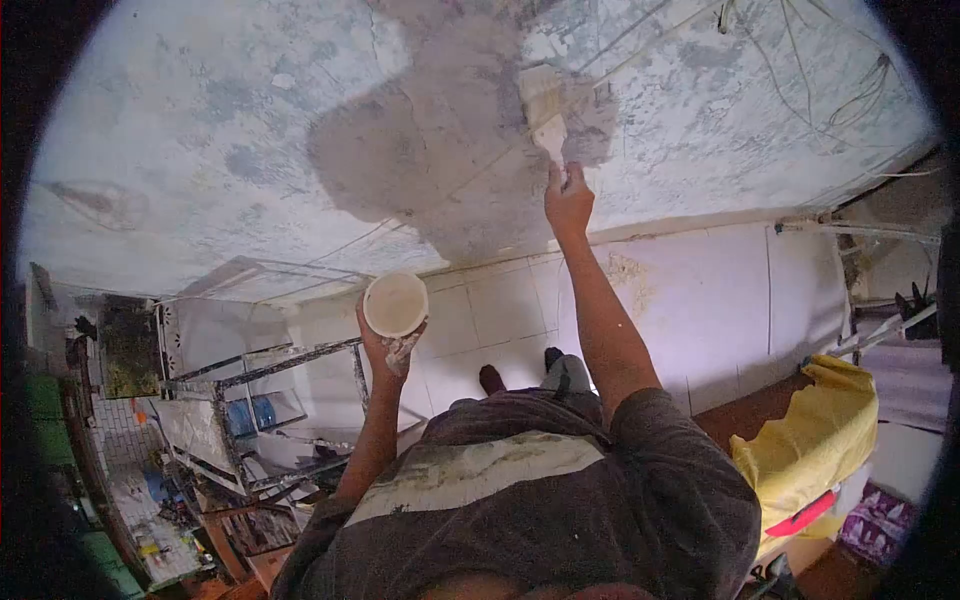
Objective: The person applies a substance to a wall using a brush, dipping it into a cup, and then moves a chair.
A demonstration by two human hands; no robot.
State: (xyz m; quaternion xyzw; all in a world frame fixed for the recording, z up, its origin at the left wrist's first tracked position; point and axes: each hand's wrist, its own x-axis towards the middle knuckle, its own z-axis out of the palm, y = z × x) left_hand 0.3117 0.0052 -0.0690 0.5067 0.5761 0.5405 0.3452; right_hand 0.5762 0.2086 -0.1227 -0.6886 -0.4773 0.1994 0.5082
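Observation:
A wide flat brush (545,105) has its bristles against the mottled wall (250,110). My right hand (569,203) is closed around the brush's pale handle, below the bristles. My left hand (385,350) holds a round white tub (396,305) from its left side and underneath, well to the lower left of the brush. Pale liquid or paste seems to fill the tub, and a whitish smear shows on my left wrist. Around the brush the wall carries a large darker patch (430,140), partly my shadow; whether it is wet I cannot tell.
A metal frame (290,370) stands at the lower left, with clutter beyond it. Loose wires (800,85) hang on the wall at the upper right. A yellow cloth (815,430) drapes over something at the right. White tiles (500,300) run below the wall, near my feet.

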